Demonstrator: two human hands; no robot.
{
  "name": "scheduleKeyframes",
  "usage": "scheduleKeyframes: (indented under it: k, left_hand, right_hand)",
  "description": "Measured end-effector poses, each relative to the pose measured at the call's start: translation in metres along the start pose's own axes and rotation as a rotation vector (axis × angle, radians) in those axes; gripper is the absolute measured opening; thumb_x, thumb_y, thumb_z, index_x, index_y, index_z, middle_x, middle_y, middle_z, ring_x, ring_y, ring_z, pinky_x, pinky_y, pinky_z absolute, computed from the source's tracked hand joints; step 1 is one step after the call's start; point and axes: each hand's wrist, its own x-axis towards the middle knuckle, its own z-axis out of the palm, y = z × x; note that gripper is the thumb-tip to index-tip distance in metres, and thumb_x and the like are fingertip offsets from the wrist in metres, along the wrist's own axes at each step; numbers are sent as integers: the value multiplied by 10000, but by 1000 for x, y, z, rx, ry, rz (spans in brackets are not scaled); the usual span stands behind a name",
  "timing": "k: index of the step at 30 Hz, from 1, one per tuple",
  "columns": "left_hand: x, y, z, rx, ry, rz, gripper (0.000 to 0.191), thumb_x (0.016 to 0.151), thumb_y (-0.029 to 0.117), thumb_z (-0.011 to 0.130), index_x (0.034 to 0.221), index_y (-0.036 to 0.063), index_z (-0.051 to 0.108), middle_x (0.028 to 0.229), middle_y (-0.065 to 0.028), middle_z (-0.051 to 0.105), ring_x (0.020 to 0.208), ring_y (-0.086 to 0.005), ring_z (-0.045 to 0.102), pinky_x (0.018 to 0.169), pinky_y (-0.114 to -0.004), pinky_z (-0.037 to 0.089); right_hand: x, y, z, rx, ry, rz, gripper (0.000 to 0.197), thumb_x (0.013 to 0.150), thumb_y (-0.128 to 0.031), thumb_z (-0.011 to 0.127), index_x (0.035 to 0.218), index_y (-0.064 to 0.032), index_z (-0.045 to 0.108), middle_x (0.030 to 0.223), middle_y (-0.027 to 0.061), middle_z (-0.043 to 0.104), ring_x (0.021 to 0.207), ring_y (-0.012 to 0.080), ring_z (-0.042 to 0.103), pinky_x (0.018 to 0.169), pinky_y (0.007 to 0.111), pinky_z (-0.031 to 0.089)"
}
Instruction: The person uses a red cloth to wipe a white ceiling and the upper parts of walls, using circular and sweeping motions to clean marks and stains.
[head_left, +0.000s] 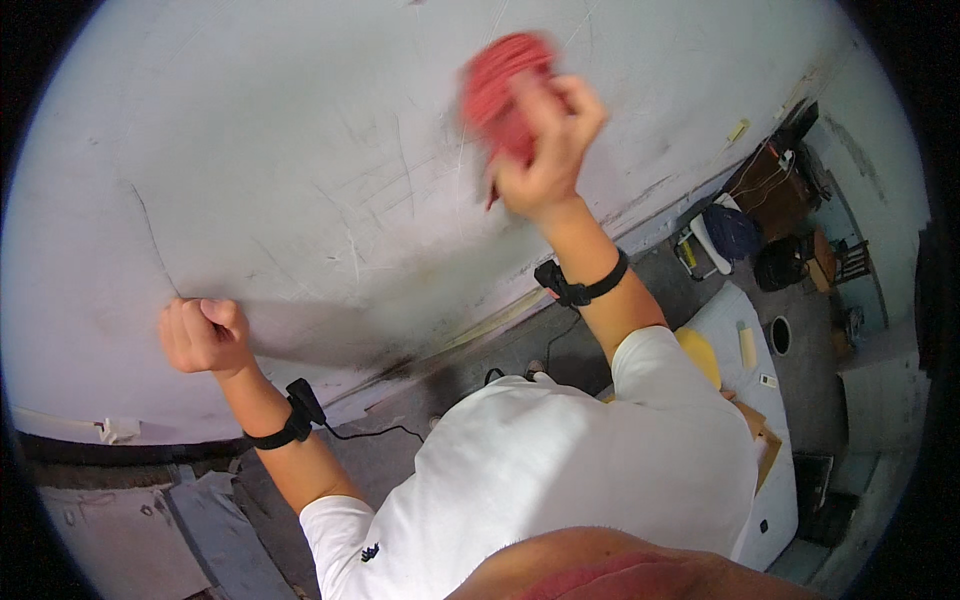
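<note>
A scuffed, scratched pale wall (300, 150) stretches before me. My right hand (551, 142) grips a red cloth (502, 82), blurred by motion, against or close to the wall at the upper middle; whether it touches cannot be told. Lower left, my left hand (202, 334) is closed in a fist at the wall, beside the lower end of a thin dark line or crack (154, 232). Nothing shows in that fist. Both wrists wear black straps with small devices and cables.
A white socket or box (118, 430) sits low on the wall at left. Behind me on the right stand a pale table (776, 480) with cardboard and a yellow object (699, 356), a folding chair (709, 244) and a wooden chair (851, 262). Grey floor lies below.
</note>
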Motion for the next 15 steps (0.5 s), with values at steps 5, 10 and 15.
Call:
scheduleKeyframes:
  k: [5,10,15]
  left_hand:
    - [-1,-1,-5,2,-41,-14,206,735,78,523,602,71,366,579,-81,358,493,-273,340,472,-386,253]
    - [-4,-1,-5,73,-40,-30,196,657,98,540,603,83,352,583,-73,346,500,-265,329,489,-377,246]
    - [-9,-5,-3,17,-3,-37,272,558,139,558,595,112,290,582,-64,291,503,-244,297,494,-366,223]
  right_hand:
    - [23,52,-10,-204,-18,-308,529,803,-81,675,1323,-149,605,1230,145,575,1050,331,585,951,453,460]
    - [57,74,-4,170,379,507,387,953,-37,585,1332,-7,516,1306,176,453,1257,318,449,1041,446,439]
    - [40,-28,18,-10,79,49,483,881,-20,651,1358,-81,600,1319,188,474,1236,330,444,1054,502,374]
